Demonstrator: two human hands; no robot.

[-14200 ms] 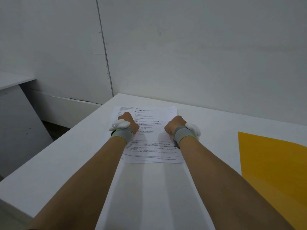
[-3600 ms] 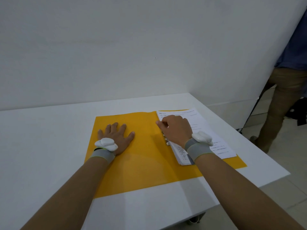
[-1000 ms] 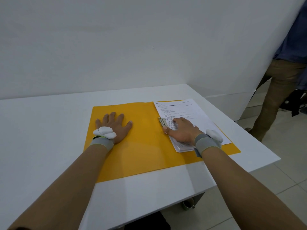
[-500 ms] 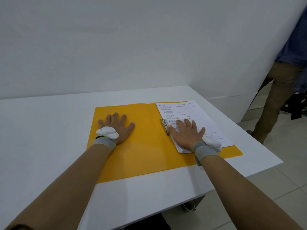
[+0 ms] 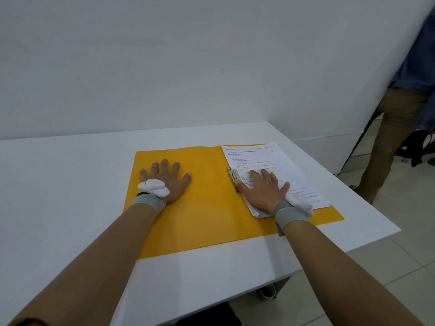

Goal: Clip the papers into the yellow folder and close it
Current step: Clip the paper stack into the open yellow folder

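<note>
My left hand [image 5: 166,182] lies flat and open on the folder [image 5: 207,208]'s bare left leaf; my right hand [image 5: 263,191], open too, presses the papers [image 5: 263,161] beside the clip [image 5: 234,176], seemingly shut. The folder, open on the desk [image 5: 58,184], is thin, light and slippery; I'd lift the left leaf's outer edge.

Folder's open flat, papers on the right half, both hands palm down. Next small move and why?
Probably lift the left hand and slide its fingers under the outer edge of the left flap of the yellow folder to start swinging it over. The papers already sit under the metal clip by the spine, with the right hand flat on them, so closing seems all that's left.
</note>
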